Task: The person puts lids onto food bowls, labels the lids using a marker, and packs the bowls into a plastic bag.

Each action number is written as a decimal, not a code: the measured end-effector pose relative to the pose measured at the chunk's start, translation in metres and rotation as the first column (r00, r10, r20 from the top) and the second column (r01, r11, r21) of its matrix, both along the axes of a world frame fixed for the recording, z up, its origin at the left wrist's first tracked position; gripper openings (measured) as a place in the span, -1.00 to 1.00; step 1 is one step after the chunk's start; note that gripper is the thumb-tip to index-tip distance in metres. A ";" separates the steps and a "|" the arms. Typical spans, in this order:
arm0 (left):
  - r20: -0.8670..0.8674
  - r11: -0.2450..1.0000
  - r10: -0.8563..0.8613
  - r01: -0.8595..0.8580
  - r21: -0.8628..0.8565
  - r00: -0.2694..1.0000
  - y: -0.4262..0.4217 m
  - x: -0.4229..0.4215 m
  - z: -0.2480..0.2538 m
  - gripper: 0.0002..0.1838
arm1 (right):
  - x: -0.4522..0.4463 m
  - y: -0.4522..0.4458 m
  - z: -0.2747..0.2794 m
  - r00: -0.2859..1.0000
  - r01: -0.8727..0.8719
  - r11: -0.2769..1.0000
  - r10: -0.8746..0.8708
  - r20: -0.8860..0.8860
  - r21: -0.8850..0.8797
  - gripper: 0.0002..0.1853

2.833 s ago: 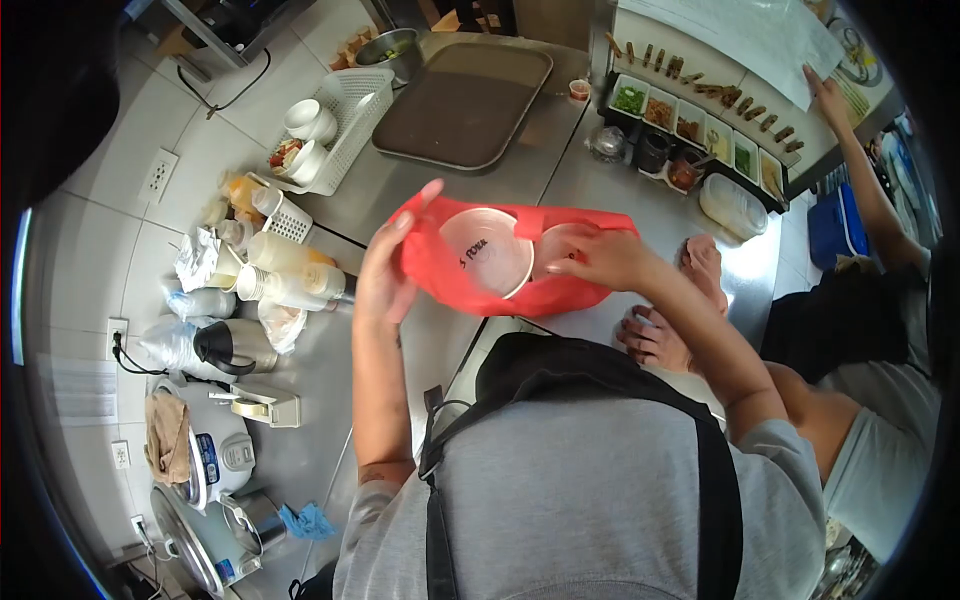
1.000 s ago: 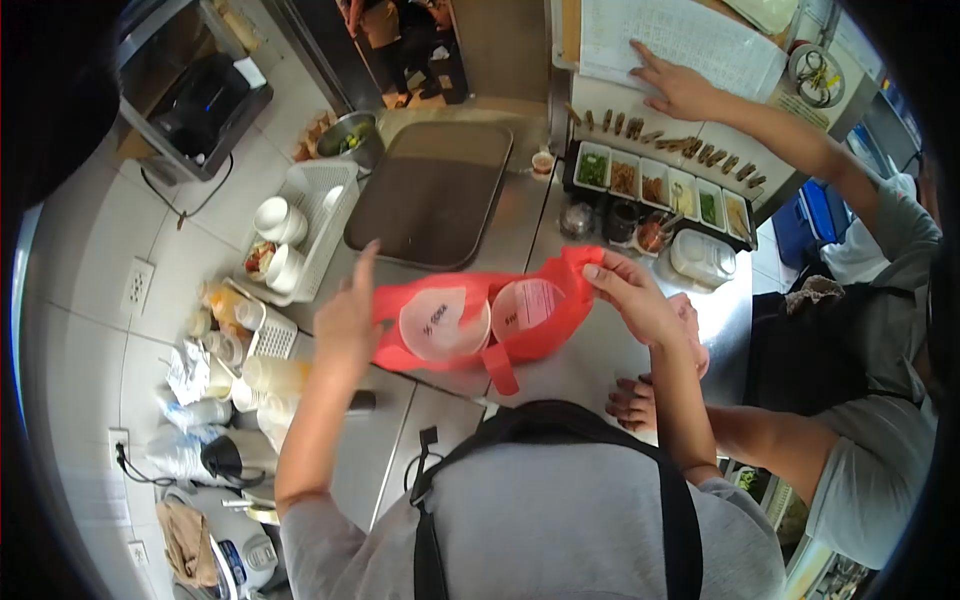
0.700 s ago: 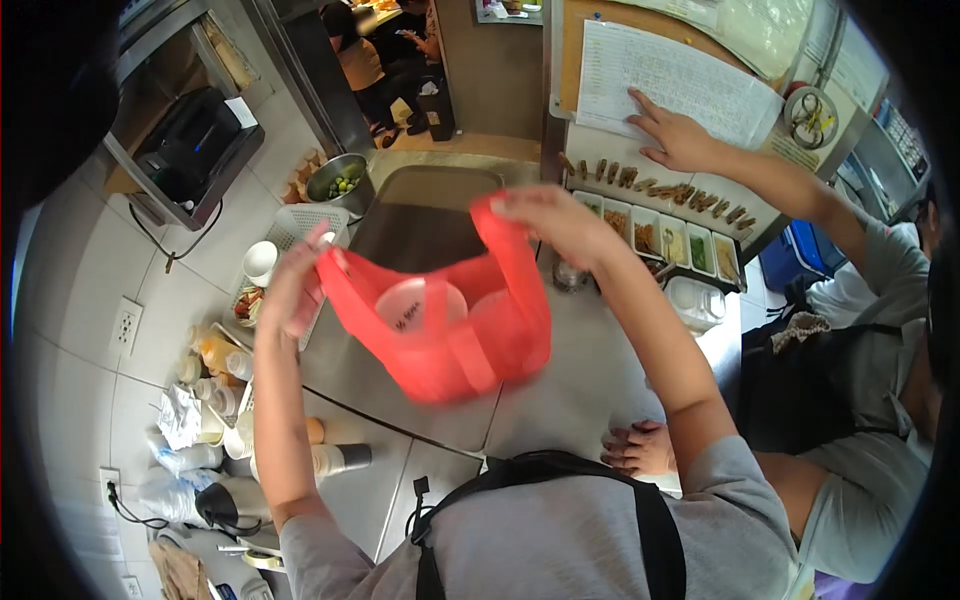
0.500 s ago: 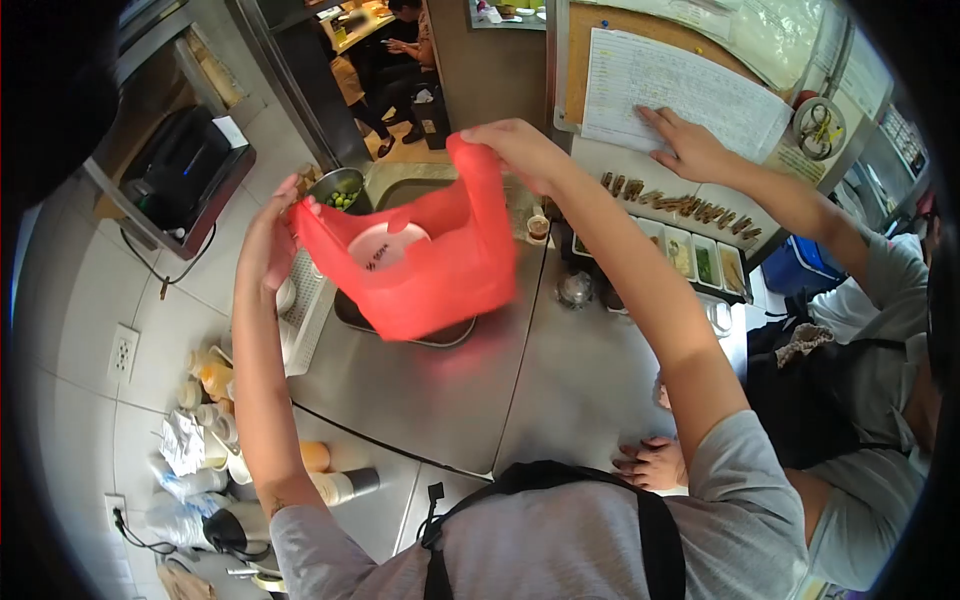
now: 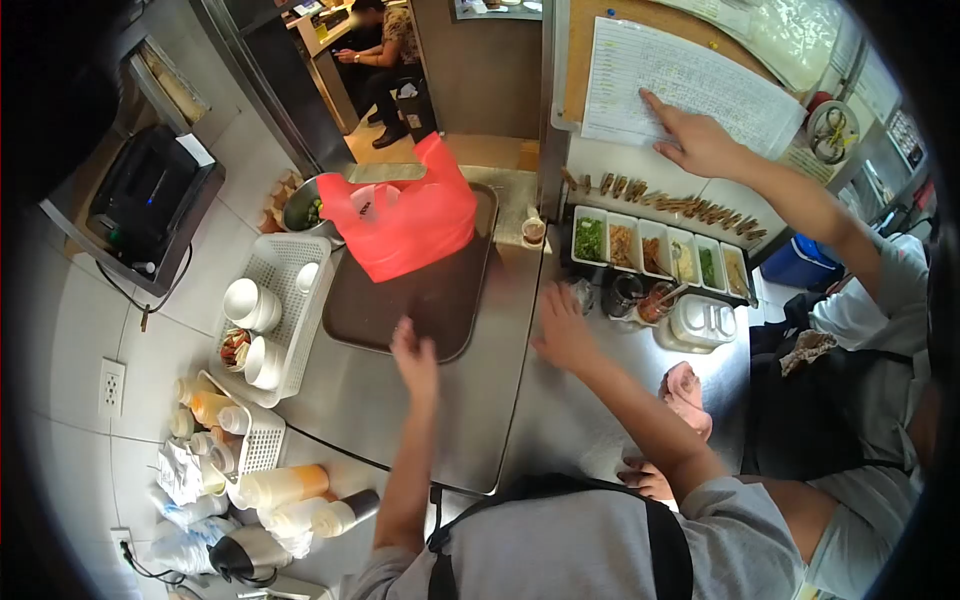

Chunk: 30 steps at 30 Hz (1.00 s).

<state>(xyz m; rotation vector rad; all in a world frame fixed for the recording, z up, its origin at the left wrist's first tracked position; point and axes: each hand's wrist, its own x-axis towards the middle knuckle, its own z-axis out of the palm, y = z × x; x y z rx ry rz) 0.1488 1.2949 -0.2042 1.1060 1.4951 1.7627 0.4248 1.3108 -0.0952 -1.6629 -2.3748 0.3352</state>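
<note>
A red plastic bag (image 5: 410, 228) stands on the far part of the brown tray (image 5: 400, 320), its handles up. Part of a white lid with black writing shows through its opening. My left hand (image 5: 414, 358) is over the tray's near edge, fingers apart and holding nothing. Over the steel counter right of the tray is my right hand (image 5: 565, 328), open, its fingers spread and somewhat blurred. Neither hand touches the bag. A small sauce cup (image 5: 533, 232) sits beyond my right hand, beside the tray.
A white basket (image 5: 312, 325) with bowls stands left of the tray, bottles (image 5: 285, 487) nearer. Food containers (image 5: 683, 262) and a clear tub (image 5: 702, 322) are at the right. A co-worker at the right points at a paper sheet (image 5: 680, 85); their other hand rests on the counter.
The red bag has gone from my hands, held over the counter, to the tray at the back. Both my hands have let go of it and drawn back towards me.
</note>
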 end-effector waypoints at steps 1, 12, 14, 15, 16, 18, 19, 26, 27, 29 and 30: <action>-0.106 0.998 -0.047 0.043 -0.041 0.993 -0.028 0.031 0.015 -0.50 | 0.012 -0.003 -0.023 0.987 0.062 0.997 -0.054 0.151 -0.046 -0.04; 0.294 0.123 -0.943 0.983 -0.139 0.159 -0.123 0.149 0.194 -0.78 | 0.033 0.019 -0.005 0.993 0.057 0.991 -0.069 0.092 0.123 -0.04; 0.332 -0.238 -0.916 0.971 0.000 -0.225 -0.137 0.170 0.235 -0.75 | 0.029 0.003 0.018 0.988 -0.017 0.989 -0.006 0.156 0.146 -0.10; 0.354 -0.411 -0.839 0.908 0.084 -0.413 -0.146 0.183 0.256 -0.72 | 0.030 -0.005 0.017 0.982 -0.073 0.988 0.047 0.186 0.139 -0.14; 0.265 -0.523 -0.804 0.845 0.110 -0.532 -0.155 0.197 0.275 -0.70 | 0.031 -0.015 0.016 0.972 -0.125 0.984 0.096 0.215 0.129 -0.18; 0.129 -0.669 -0.725 0.736 0.104 -0.677 -0.174 0.225 0.294 -0.64 | 0.033 -0.041 0.017 0.909 -0.290 0.957 0.276 0.314 0.000 -0.29; 0.089 -0.704 -0.700 0.705 0.080 -0.709 -0.183 0.237 0.297 -0.61 | 0.034 -0.054 0.017 0.862 -0.366 0.928 0.366 0.350 -0.070 -0.33; 0.215 -0.676 -0.728 0.734 -0.063 -0.651 -0.209 0.282 0.234 -0.45 | 0.043 -0.116 0.029 0.805 -0.549 0.704 0.590 -0.061 -0.451 -0.58; 0.133 -0.621 -0.780 0.783 -0.037 -0.612 -0.217 0.281 0.224 -0.47 | 0.041 -0.121 0.028 0.806 -0.557 0.713 0.588 -0.069 -0.427 -0.59; 0.066 -0.552 -0.833 0.833 -0.035 -0.549 -0.227 0.277 0.216 -0.52 | 0.035 -0.124 0.033 0.797 -0.593 0.721 0.590 -0.133 -0.358 -0.62; 0.081 -0.536 -0.843 0.842 -0.062 -0.531 -0.229 0.273 0.218 -0.54 | 0.027 -0.131 0.043 0.785 -0.617 0.718 0.590 -0.191 -0.320 -0.63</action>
